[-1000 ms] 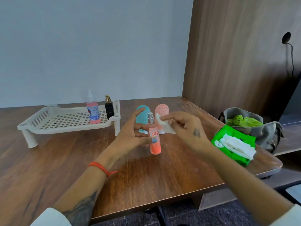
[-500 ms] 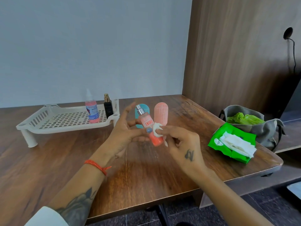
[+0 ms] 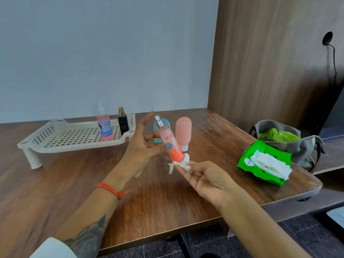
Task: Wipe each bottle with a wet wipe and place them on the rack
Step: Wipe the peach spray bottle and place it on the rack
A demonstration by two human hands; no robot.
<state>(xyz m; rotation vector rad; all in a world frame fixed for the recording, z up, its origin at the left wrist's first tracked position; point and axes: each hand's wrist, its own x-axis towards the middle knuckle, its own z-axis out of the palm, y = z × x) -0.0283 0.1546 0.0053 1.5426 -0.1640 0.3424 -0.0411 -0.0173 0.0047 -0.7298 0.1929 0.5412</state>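
My left hand [image 3: 142, 146] pinches an orange spray bottle [image 3: 170, 141] with a silver nozzle, lifted off the table and tilted left. My right hand [image 3: 206, 178], palm up, presses a crumpled white wet wipe [image 3: 181, 163] against the bottle's bottom end with its fingertips. A pink ribbed bottle [image 3: 183, 132] stands upright on the table just behind, and a teal bottle [image 3: 163, 125] is mostly hidden behind the held one. The white slotted rack [image 3: 61, 138] at the back left carries a pink dropper bottle [image 3: 104, 128] and a small black perfume bottle [image 3: 122, 121].
A green pack of wet wipes [image 3: 266, 162], open with wipes sticking out, lies at the right of the wooden table [image 3: 55, 183]. A grey bag [image 3: 305, 149] with green plastic inside sits past the table's right edge. A wooden wall panel rises on the right.
The orange bottle came up off the table and tipped left. My right hand slid the wipe from the bottle's top down its side to the bottom end, turning palm up.
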